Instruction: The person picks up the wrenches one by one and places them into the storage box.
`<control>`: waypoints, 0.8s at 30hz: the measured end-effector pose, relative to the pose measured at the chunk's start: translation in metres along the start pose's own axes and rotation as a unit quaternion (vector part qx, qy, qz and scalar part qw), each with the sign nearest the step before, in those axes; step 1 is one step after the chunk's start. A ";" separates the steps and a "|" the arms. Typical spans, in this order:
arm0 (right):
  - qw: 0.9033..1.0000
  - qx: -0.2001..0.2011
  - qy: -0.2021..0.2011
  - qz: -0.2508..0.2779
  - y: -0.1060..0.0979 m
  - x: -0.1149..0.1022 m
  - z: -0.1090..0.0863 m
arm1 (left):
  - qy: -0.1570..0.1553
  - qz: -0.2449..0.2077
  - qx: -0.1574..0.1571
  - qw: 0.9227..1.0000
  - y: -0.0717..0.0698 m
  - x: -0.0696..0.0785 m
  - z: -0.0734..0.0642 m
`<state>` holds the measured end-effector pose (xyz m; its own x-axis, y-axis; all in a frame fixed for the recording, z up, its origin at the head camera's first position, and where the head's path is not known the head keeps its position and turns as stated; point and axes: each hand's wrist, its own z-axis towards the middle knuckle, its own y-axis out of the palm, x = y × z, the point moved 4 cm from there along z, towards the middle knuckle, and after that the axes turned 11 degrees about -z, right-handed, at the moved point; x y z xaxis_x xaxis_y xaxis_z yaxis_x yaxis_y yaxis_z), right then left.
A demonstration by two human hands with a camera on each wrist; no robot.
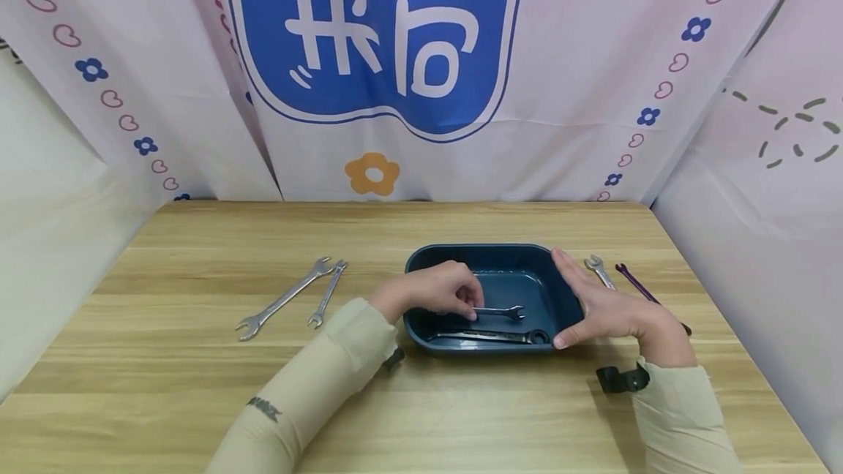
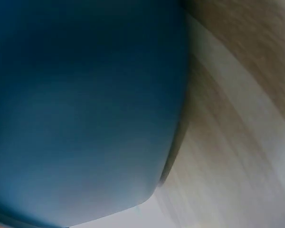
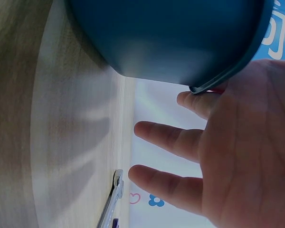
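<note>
A dark blue rectangular bin stands on the wooden table. Reaching inside it, my left hand pinches a small silver open-end wrench by one end, between thumb and fingers. A larger dark ratcheting wrench lies along the bin's near side, its ring end to the right. My right hand rests at the bin's right rim with fingers spread; in the right wrist view its fingers extend straight beside the bin's outer wall. The left wrist view holds only the bin's outer wall and tabletop.
Left of the bin lie a long silver open-end wrench and a shorter silver wrench. Beyond my right hand are another silver wrench and a dark purple wrench. A printed cloth hangs behind the table.
</note>
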<state>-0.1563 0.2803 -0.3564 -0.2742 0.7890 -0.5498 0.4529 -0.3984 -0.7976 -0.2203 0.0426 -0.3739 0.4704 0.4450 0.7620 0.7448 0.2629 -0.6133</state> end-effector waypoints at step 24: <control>1.000 -0.002 -0.014 0.000 0.000 0.000 0.002 | -0.006 0.013 -0.035 0.999 0.005 -0.002 0.002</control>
<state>-0.1579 0.2796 -0.3573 -0.2982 0.7752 -0.5568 0.4559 -0.3968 -0.7967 -0.2188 0.0446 -0.3786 0.4855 0.4610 0.7428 0.7639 0.1896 -0.6169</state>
